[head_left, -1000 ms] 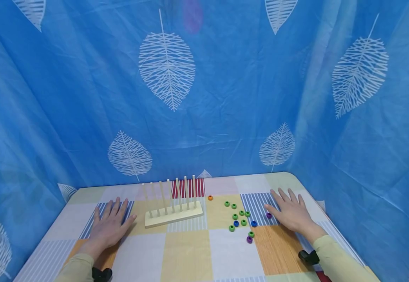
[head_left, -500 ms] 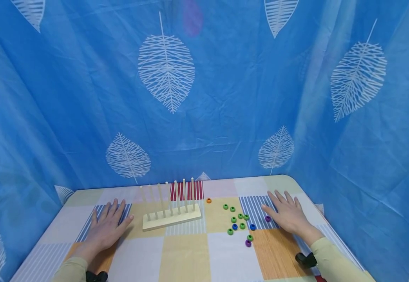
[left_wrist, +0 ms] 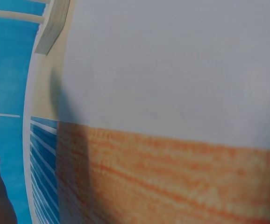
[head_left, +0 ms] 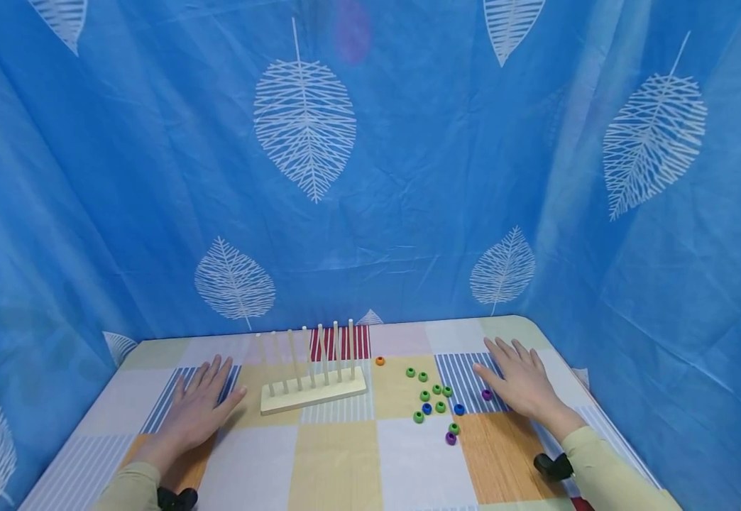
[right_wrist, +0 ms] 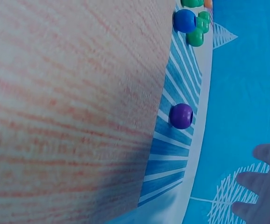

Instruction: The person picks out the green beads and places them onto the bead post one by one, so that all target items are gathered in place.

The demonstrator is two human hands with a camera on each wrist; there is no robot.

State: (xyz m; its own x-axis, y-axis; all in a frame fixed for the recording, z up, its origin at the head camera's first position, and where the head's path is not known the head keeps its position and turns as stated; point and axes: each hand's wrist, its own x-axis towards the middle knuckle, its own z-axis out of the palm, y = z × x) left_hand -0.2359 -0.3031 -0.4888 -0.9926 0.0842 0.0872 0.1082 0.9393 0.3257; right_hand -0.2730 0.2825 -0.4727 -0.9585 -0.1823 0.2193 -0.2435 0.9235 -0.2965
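My left hand (head_left: pixel 194 411) hovers, fingers straight and spread, to the left of a wooden peg rack (head_left: pixel 313 392). The rack has a flat base and a row of several upright pegs, none carrying a bead. On the other side my right hand (head_left: pixel 524 383) is held with fingers extended, a purple bead (head_left: pixel 487 394) lying just left of it. Several green beads (head_left: pixel 424 396), two blue beads (head_left: pixel 459 409) and an orange bead (head_left: pixel 380 360) lie loose between rack and right hand. A second purple bead (head_left: pixel 451 438) touches a green one nearer me. Neither hand holds anything.
A patchwork-patterned cloth (head_left: pixel 338 461) covers the table. Blue curtains (head_left: pixel 409 177) with white leaf prints hang behind it and along both sides. In the left wrist view, one end of the rack's base (left_wrist: pixel 53 28) shows at the top.
The head view shifts slightly. My right hand's fingers draw closer together and the hand rises a little; the left hand stays nearly in place. Rack and beads stay put.
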